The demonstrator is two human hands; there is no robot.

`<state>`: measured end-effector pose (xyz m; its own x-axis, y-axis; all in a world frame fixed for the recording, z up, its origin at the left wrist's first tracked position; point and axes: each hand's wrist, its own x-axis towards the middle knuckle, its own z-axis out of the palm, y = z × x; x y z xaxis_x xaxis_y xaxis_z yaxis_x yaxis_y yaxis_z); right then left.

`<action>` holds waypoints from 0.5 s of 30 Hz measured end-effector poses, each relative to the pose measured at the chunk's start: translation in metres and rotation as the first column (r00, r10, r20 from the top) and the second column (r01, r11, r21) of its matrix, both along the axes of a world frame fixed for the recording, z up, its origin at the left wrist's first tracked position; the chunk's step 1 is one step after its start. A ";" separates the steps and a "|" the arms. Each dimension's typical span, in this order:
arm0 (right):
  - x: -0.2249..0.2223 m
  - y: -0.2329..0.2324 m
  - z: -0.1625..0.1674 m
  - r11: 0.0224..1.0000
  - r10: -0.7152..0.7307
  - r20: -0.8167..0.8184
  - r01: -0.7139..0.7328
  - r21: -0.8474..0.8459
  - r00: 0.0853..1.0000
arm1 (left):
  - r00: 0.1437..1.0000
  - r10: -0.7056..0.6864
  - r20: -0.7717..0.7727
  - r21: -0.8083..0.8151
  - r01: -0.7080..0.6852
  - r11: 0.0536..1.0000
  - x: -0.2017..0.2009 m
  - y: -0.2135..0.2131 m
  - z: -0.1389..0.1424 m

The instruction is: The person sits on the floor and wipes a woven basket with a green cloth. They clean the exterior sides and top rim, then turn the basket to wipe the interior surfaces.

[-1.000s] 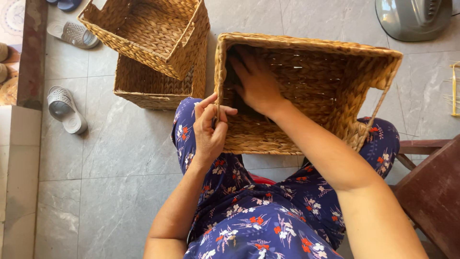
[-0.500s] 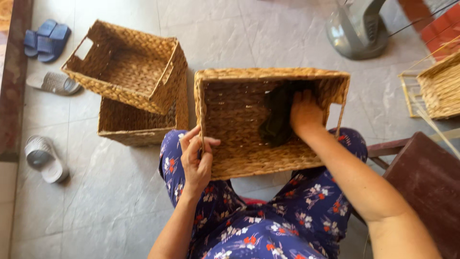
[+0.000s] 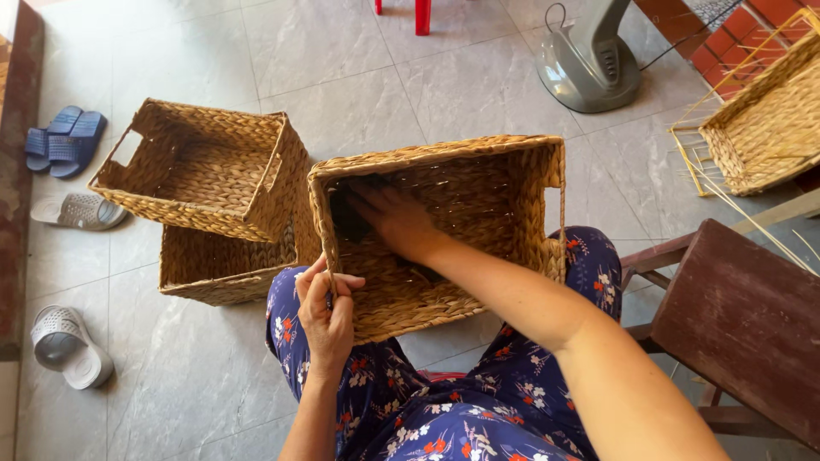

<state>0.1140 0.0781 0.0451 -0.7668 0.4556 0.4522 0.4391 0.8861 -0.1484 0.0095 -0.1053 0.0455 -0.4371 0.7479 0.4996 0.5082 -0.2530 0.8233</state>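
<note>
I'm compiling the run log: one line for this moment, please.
left hand: pinching basket rim | right hand: inside basket

A woven basket (image 3: 444, 239) is resting on the person's lap; two stacked baskets (image 3: 213, 205) are sitting left of it, seemingly touching, with a fan base (image 3: 589, 64) standing far right.

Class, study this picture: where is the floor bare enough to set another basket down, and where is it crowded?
Bare tiles lie between the stacked baskets and the fan base, and at lower left between the grey sandal and the person's knee. It is crowded on the lap, where both hands work the woven basket, and at right by the wooden stool and unfinished basket.
</note>
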 end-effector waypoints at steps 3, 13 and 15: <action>0.042 0.023 -0.004 0.993 -0.093 -0.032 0.095 0.072 0.995 | 1.000 0.001 0.011 -0.002 -0.001 1.000 0.000 0.000 0.003; 0.118 0.041 -0.016 0.761 -0.566 0.243 0.612 -0.214 0.788 | 0.999 -0.027 0.041 -0.007 0.027 1.000 0.002 0.003 -0.001; 0.097 0.033 -0.016 0.831 -0.508 0.096 0.516 -0.210 0.856 | 0.999 -0.029 0.030 -0.009 0.029 1.000 0.002 0.002 -0.002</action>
<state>0.2108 0.1116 0.0293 -0.4094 0.8712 0.2710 0.8292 0.4792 -0.2880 0.0120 -0.1028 0.0434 -0.4296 0.7650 0.4798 0.4758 -0.2598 0.8403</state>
